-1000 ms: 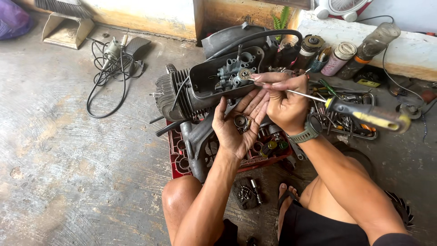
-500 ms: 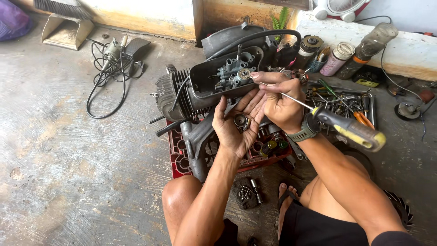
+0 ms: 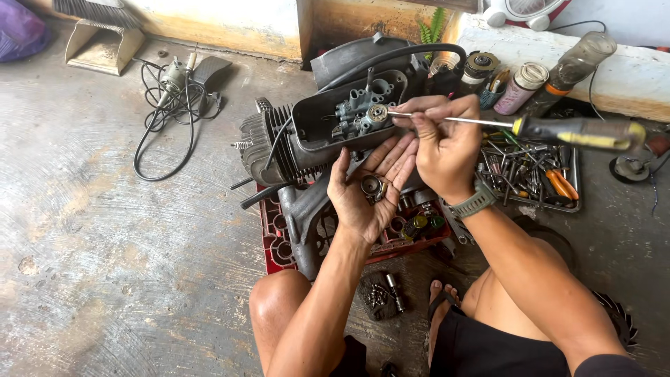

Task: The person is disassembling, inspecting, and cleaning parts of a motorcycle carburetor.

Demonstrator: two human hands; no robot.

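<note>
A: State the position of the engine (image 3: 307, 150).

B: It lies on its side on a red crate (image 3: 276, 234) on the concrete floor (image 3: 105, 265), directly in front of the seated person. The finned cylinder (image 3: 262, 143) faces left. The dark housing is open toward the camera, and the carburettor (image 3: 359, 112) sits inside it.

A: Right hand?

B: The right hand (image 3: 447, 143) is closed around the metal shaft of a screwdriver (image 3: 572, 131), pinching it near the tip between thumb and fingers. The shaft runs level; its tip is at the round fitting on the carburettor. The black and yellow handle projects to the right, free of the hand. A watch (image 3: 474, 204) sits on that wrist.

A: Left hand?

B: The left hand (image 3: 370, 188) is spread, palm up, just below the carburettor and beside the right hand. Small metal parts (image 3: 372, 187) rest in the palm. The fingers are not closed on them.

A: Surrounding items?

B: A metal tray of tools (image 3: 534, 171) lies to the right, under the screwdriver handle. Cans and a bottle (image 3: 576, 66) stand along the ledge behind. A coiled black cable (image 3: 167, 119) lies on the floor to the left, well apart from the engine. More small parts (image 3: 380, 297) lie on the floor between the person's knees.
</note>
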